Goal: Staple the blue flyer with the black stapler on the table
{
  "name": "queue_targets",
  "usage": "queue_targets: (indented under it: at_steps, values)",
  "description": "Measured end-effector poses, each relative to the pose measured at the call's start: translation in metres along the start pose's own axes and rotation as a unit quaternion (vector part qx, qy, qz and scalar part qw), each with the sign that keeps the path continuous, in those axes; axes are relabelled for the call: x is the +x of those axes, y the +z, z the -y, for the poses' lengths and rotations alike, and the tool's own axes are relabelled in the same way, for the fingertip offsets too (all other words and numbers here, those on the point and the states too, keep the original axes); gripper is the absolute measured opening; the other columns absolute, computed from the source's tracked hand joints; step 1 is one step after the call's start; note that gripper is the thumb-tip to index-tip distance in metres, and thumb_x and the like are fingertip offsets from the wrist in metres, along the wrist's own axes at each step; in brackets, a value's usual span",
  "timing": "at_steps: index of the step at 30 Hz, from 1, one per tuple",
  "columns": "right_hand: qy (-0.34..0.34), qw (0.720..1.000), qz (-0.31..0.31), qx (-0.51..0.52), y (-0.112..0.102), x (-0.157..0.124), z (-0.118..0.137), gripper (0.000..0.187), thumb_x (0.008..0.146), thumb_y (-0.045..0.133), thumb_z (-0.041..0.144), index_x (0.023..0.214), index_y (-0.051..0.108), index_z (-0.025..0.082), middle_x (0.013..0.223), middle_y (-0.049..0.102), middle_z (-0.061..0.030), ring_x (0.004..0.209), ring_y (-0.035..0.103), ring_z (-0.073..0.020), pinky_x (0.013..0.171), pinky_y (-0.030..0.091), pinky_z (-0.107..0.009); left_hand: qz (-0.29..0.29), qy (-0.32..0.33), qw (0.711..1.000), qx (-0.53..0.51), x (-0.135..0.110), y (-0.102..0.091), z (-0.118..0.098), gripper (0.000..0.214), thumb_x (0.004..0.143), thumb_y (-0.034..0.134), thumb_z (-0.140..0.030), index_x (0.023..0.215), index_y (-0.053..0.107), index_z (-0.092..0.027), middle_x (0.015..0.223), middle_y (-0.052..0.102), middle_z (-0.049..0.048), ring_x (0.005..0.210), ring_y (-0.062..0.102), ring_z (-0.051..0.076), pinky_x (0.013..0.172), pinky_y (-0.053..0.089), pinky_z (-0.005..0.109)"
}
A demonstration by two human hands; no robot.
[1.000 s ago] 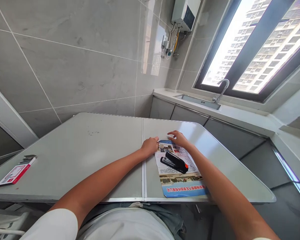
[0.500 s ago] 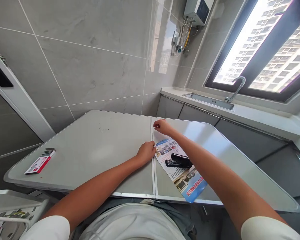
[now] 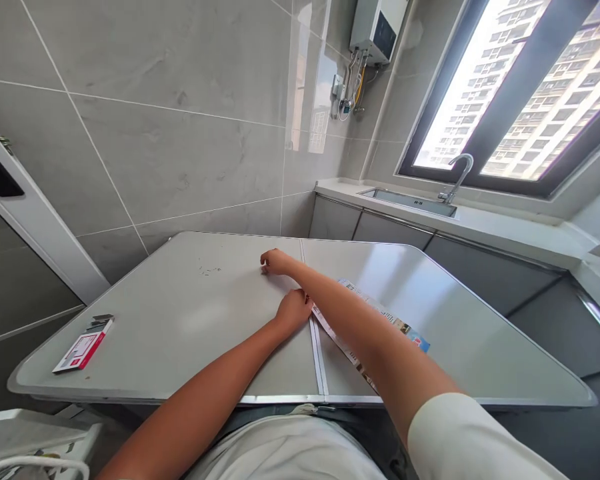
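Note:
My left hand (image 3: 295,309) rests on the table beside its central seam, fingers closed at the near-left corner of a printed leaflet (image 3: 337,339). Most of the leaflet lies under my right forearm, so only strips of its edges show. My right hand (image 3: 276,262) reaches across the seam, above the left half of the table, its fingers curled together; anything between the fingertips is too small to make out. Left of it lie several tiny dark bits (image 3: 210,269), perhaps staples. The black stapler seen earlier on the leaflet is hidden behind my right arm.
A small red and white box (image 3: 85,343) with an open flap lies at the left end of the folding table (image 3: 180,363). Beyond the table are a tiled wall and a counter (image 3: 505,230) with a sink and tap. A white rack (image 3: 40,440) stands low at left.
My right hand has moved left across the seam, toward the dark bits. My right forearm now covers the stapler and most of the leaflet. My left hand has stayed at the leaflet's corner.

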State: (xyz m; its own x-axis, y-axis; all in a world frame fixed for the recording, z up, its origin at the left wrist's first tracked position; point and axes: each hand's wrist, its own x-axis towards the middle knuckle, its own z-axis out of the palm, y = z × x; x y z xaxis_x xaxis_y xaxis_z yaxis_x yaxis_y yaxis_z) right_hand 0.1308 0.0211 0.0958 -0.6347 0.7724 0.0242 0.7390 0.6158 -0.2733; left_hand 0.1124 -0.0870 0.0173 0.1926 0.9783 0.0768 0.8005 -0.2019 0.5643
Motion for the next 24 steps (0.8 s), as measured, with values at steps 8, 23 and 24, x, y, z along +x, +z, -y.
queue_targets:
  at_steps: [8,23,24]
  values:
    - [0.005,0.998,-0.004,-0.058,-0.084,-0.182,-0.086,0.015,0.095,0.066,0.029,0.093,0.077,0.019,0.090,0.078,-0.0038,0.079,0.069,-0.0165,0.078,0.052,-0.030,0.005,-0.008,1.000,-0.018,0.004,0.005,-0.005,0.024,0.099,0.051,-0.027,0.098,0.074,-0.019,0.102,0.077,0.0126,0.094,0.072,0.025,0.076,0.049,0.031]
    - [0.016,0.995,-0.083,0.059,0.050,-0.384,-0.122,0.031,0.105,0.056,0.040,0.131,0.074,0.036,0.144,0.067,-0.0053,0.131,0.060,-0.0297,0.107,0.053,-0.051,-0.003,-0.054,0.998,0.039,0.014,-0.026,0.018,0.024,0.098,0.055,-0.027,0.096,0.078,-0.020,0.101,0.079,0.0120,0.092,0.073,0.023,0.078,0.049,0.028]
    - [-0.004,0.994,-0.097,0.044,0.051,-0.379,-0.117,0.029,0.105,0.057,0.038,0.127,0.075,0.035,0.139,0.070,-0.0060,0.122,0.064,-0.0288,0.102,0.055,-0.049,-0.006,-0.054,0.998,0.040,0.015,-0.029,0.020,0.023,0.098,0.055,-0.028,0.096,0.078,-0.021,0.101,0.079,0.0109,0.092,0.073,0.022,0.077,0.049,0.028]
